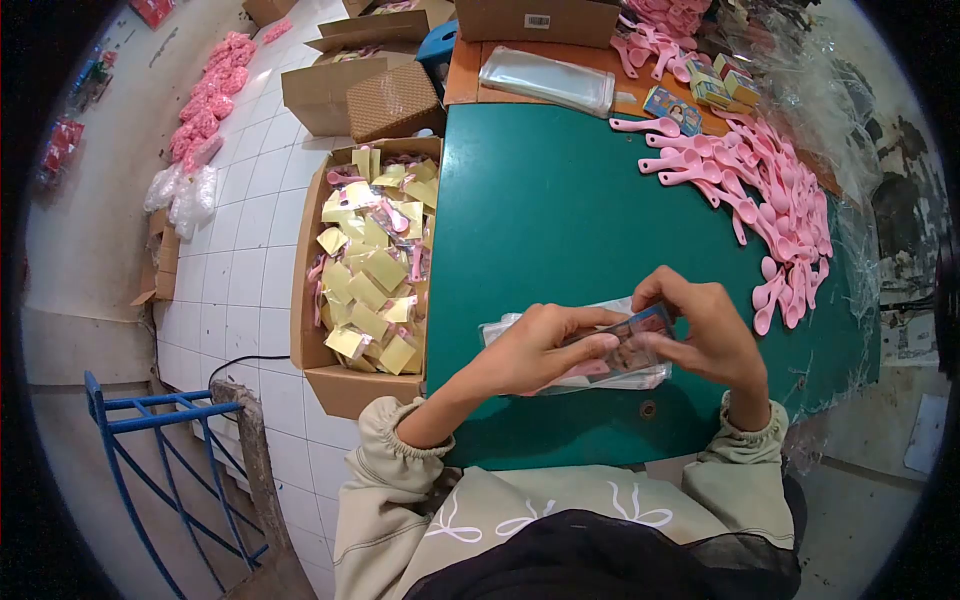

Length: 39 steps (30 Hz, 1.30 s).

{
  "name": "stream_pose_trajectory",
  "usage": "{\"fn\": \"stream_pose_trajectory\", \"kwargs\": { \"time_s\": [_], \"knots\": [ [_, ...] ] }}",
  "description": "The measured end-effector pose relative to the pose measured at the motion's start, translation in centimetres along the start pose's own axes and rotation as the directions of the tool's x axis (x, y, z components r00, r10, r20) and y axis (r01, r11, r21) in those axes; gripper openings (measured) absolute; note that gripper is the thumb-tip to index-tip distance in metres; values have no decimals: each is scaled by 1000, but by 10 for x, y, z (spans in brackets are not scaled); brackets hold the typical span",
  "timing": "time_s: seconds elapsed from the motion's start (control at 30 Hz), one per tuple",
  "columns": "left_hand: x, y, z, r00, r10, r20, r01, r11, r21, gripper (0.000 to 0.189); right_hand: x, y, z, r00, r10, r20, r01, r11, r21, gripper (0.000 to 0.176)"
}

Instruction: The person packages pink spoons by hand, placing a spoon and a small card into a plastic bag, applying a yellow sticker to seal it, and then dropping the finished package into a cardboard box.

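Observation:
Near the front of the green table (540, 220), both hands hold a small dark printed card (650, 322) between them. My left hand (550, 350) pinches its left end between thumb and fingers. At the other end, my right hand (705, 325) grips the card with bent fingers and thumb. Beneath them lies a stack of clear plastic bags (650, 379), partly covered by the hands. A large heap of pink plastic spoons (785, 195) spreads over the right side of the table.
Left of the table stands a cardboard box (310, 290) full of bagged pink spoons with yellowish cards (368, 290). At the back are more clear bags (548, 78), small printed boxes (735, 85) and a closer printed pack (672, 110). A blue metal rack (150, 420) is at lower left.

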<state>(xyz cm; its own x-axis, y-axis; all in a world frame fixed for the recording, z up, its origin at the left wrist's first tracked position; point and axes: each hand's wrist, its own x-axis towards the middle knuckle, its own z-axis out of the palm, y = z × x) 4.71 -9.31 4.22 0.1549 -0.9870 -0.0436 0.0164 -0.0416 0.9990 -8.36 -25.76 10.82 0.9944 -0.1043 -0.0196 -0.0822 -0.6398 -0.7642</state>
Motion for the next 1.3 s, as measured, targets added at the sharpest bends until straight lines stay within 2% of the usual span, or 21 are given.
{"fn": "stream_pose_trajectory", "kwargs": {
  "time_s": [0.1,0.2,0.3,0.4,0.5,0.6,0.7,0.73,0.8,0.9,1.0,1.1,1.23,1.3],
  "knots": [
    [-1,5,-2,997,-71,42,72,997,-11,34,3,2,6,989,99,112,-100,995,6,31],
    [-2,-3,-2,999,39,-7,-40,999,-29,45,3,6,3,997,-47,65,44,998,42,29],
    [-5,8,-5,995,-95,6,94,987,133,53,0,21,6,976,-178,124,176,984,26,24],
    [-7,2,2,998,-62,-30,68,962,264,60,-2,22,9,973,-43,228,28,997,66,20],
    [-15,1,-3,997,-69,19,60,956,286,65,-3,23,11,985,118,124,-139,975,175,17],
    [-31,-9,-29,993,-57,106,33,976,217,68,-9,31,6,970,238,53,-244,958,154,16],
    [-44,-16,-38,1000,1,-1,-1,1000,-10,62,-17,48,17,952,299,73,-303,870,390,17],
    [-46,-17,-38,999,-21,-36,18,997,-75,63,-18,47,20,960,274,56,-269,847,458,17],
    [-48,-13,-38,997,-55,-59,50,995,-87,62,-20,43,25,973,232,16,-197,788,583,17],
    [-46,-9,-36,992,-106,-73,96,986,-135,68,-23,35,20,906,403,133,-407,737,539,17],
    [-46,-10,-30,994,-95,-56,82,975,-205,70,-27,42,25,923,381,57,-353,778,519,16],
    [-48,-6,-25,996,-88,-32,79,972,-222,69,-29,45,29,956,289,-54,-199,772,604,17],
    [-51,-10,-23,991,-99,-92,73,963,-259,68,-30,46,28,958,288,-10,-223,764,606,16],
    [-50,-15,-23,982,-94,-165,74,989,-126,67,-27,36,23,954,298,26,-263,797,544,17]
  ]
}}
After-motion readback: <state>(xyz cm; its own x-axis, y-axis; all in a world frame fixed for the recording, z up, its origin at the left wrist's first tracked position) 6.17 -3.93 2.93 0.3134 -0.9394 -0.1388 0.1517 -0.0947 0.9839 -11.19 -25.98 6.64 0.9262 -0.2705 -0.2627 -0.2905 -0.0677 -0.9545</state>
